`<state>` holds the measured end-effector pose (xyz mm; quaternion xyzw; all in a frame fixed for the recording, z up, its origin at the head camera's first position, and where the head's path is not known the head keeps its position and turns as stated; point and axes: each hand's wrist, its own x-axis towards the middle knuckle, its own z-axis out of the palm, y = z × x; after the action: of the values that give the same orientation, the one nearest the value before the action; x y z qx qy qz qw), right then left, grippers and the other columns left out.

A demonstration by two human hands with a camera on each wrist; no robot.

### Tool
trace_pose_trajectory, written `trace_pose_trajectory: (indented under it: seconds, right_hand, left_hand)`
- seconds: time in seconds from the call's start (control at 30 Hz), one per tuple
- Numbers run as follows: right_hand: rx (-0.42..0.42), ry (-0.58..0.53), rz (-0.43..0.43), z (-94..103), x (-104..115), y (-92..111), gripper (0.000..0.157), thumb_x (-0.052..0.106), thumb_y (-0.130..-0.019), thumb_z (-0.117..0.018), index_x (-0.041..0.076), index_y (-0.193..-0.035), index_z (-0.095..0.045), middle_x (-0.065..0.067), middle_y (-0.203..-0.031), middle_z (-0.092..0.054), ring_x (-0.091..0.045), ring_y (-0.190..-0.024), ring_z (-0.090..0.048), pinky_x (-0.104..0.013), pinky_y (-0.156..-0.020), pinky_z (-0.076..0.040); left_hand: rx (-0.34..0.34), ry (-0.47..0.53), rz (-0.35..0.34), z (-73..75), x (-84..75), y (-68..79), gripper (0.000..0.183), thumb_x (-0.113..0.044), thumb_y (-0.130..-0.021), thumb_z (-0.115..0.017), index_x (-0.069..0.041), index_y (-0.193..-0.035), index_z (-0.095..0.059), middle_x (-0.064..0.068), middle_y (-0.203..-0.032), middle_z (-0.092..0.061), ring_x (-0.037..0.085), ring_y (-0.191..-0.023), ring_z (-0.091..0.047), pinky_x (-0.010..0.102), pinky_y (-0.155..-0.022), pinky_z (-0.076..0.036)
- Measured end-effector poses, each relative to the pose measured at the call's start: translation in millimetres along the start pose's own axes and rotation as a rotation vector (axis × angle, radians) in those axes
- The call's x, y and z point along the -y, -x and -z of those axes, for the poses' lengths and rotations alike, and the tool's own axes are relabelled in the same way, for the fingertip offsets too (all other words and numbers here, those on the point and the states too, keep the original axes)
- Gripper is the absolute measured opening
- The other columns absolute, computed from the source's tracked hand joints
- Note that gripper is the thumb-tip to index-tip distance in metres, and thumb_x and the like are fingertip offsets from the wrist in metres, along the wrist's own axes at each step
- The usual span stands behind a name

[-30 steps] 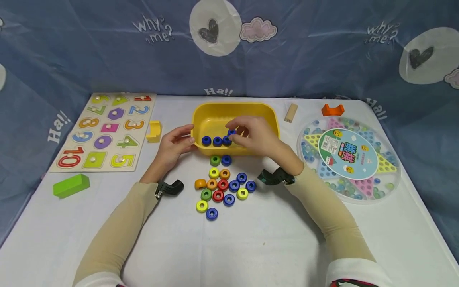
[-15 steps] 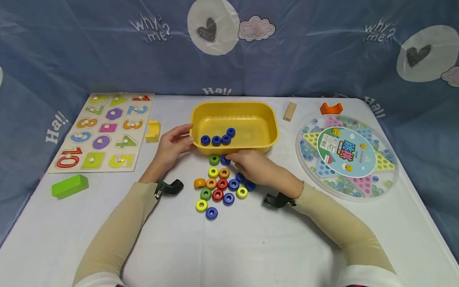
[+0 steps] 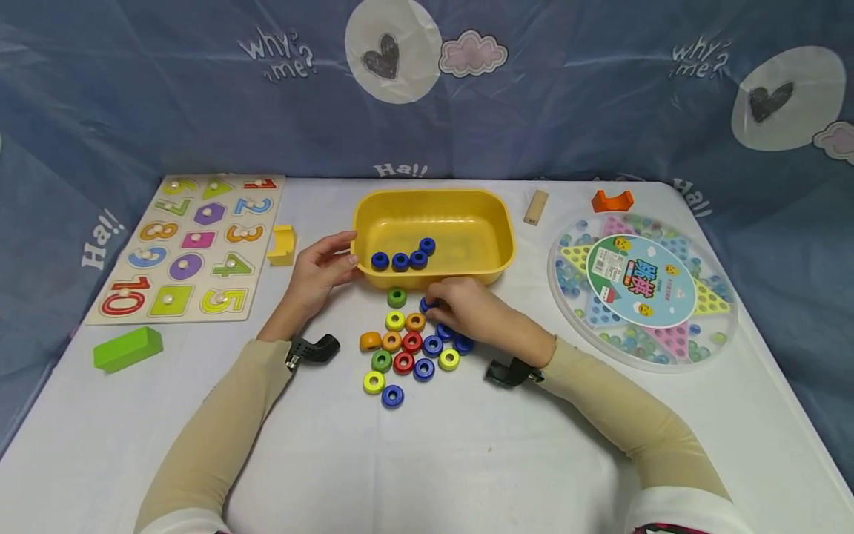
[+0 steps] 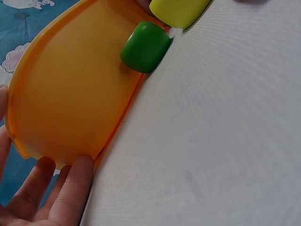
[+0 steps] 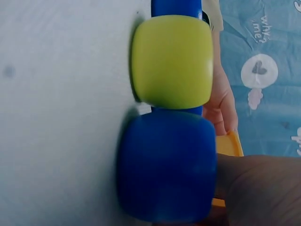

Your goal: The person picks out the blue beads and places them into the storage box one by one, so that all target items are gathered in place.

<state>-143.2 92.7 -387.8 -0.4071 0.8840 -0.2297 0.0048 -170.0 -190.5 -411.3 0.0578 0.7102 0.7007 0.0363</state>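
A yellow plastic tub (image 3: 467, 278) with several blue beads (image 3: 400, 262) inside stands at the back middle of the table. My left hand (image 3: 319, 271) holds its left end, fingertips at the rim and outer wall; the left wrist view shows the fingers (image 4: 70, 197) against that wall. In front of the tub, my right hand (image 3: 477, 311) pinches a blue ring-shaped bead (image 3: 425, 305) close over the table, partly hidden by the fingers. Loose blue, red, orange, green and yellow beads (image 3: 412, 343) lie just below and left of that hand. A green bead (image 3: 396, 297) sits by the tub's front.
A number puzzle board (image 3: 220, 200) and a green block (image 3: 127, 349) lie at the left, with a yellow block (image 3: 283, 245) nearer the tub. To the right are a wooden block (image 3: 536, 207), an orange block (image 3: 612, 201) and a round marble game box (image 3: 674, 348).
My right hand has left the tub's inside, where a blue bead stays, and come down in front. It now pinches another blue bead, shifted slightly right. The left hand stays put.
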Motion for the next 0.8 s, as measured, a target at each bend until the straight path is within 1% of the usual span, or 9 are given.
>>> trace_pose_trajectory:
  seconds: [0.17,0.3,0.37,0.43,0.57,0.67,0.73,0.8]
  right_hand:
    - [-0.002,-0.025,-0.003,-0.1,-1.6,0.2,0.007,0.017,-0.089,-0.071,0.011,-0.090,-0.069,0.002,-0.083,-0.067,-0.007,-0.070,-0.056,-0.022,-0.065,-0.052]
    - [0.001,-0.018,0.026,1.6,1.0,-0.5,0.006,0.016,-0.088,-0.072,0.010,-0.090,-0.069,0.002,-0.084,-0.068,-0.007,-0.072,-0.057,-0.021,-0.067,-0.054]
    - [0.003,-0.010,0.050,4.8,5.6,-1.6,0.006,0.015,-0.088,-0.072,0.011,-0.091,-0.070,0.002,-0.086,-0.069,-0.006,-0.074,-0.059,-0.021,-0.069,-0.055]
    - [-0.007,-0.014,0.071,11.2,12.2,-3.5,0.007,0.015,-0.088,-0.072,0.011,-0.093,-0.071,0.002,-0.088,-0.070,-0.006,-0.076,-0.060,-0.019,-0.071,-0.056]
    - [-0.079,-0.044,0.092,34.9,24.3,-11.2,0.010,0.016,-0.089,-0.071,0.010,-0.096,-0.071,0.000,-0.090,-0.070,-0.009,-0.075,-0.059,-0.018,-0.068,-0.056]
    - [-0.142,-0.069,0.048,57.5,23.6,-21.1,0.011,0.016,-0.089,-0.071,0.007,-0.095,-0.071,-0.004,-0.087,-0.071,-0.014,-0.071,-0.058,-0.022,-0.063,-0.053]
    - [-0.167,-0.081,-0.015,69.4,15.6,-29.3,0.012,0.016,-0.089,-0.071,0.006,-0.096,-0.072,-0.005,-0.087,-0.071,-0.016,-0.071,-0.060,-0.025,-0.063,-0.053]
    - [-0.175,-0.099,-0.086,76.9,3.0,-37.1,0.012,0.015,-0.089,-0.071,0.005,-0.096,-0.072,-0.007,-0.089,-0.072,-0.019,-0.072,-0.061,-0.028,-0.065,-0.054]
  left_hand:
    - [0.006,0.016,-0.008,-0.5,0.9,0.1,0.050,-0.014,-0.093,-0.066,-0.005,-0.139,-0.050,0.013,-0.134,-0.050,0.013,-0.103,-0.064,0.027,-0.085,-0.060]
    - [0.006,0.020,-0.012,0.0,0.7,-0.1,0.050,-0.014,-0.092,-0.067,-0.005,-0.139,-0.051,0.011,-0.133,-0.051,0.012,-0.102,-0.064,0.027,-0.084,-0.061]
    - [0.004,0.018,-0.011,0.6,0.4,-0.5,0.050,-0.014,-0.092,-0.067,-0.005,-0.139,-0.051,0.011,-0.133,-0.051,0.012,-0.101,-0.064,0.026,-0.083,-0.061]
    - [0.004,0.020,-0.012,0.8,-0.2,-0.5,0.050,-0.014,-0.092,-0.067,-0.004,-0.139,-0.051,0.011,-0.133,-0.051,0.013,-0.101,-0.064,0.026,-0.083,-0.061]
    - [-0.001,0.028,-0.006,1.2,-0.2,-0.5,0.051,-0.013,-0.092,-0.067,-0.004,-0.139,-0.050,0.013,-0.134,-0.050,0.013,-0.101,-0.064,0.025,-0.083,-0.061]
    - [-0.001,0.040,-0.003,1.1,0.5,-0.1,0.051,-0.012,-0.092,-0.067,-0.004,-0.139,-0.050,0.010,-0.132,-0.052,0.013,-0.101,-0.064,0.025,-0.082,-0.061]
    - [0.004,0.041,-0.008,0.8,0.9,0.1,0.050,-0.012,-0.092,-0.067,-0.004,-0.139,-0.051,0.008,-0.130,-0.053,0.012,-0.100,-0.065,0.026,-0.082,-0.061]
    - [0.006,0.046,-0.014,0.5,1.1,0.1,0.050,-0.012,-0.092,-0.067,-0.004,-0.138,-0.051,0.005,-0.128,-0.053,0.012,-0.099,-0.065,0.026,-0.082,-0.061]
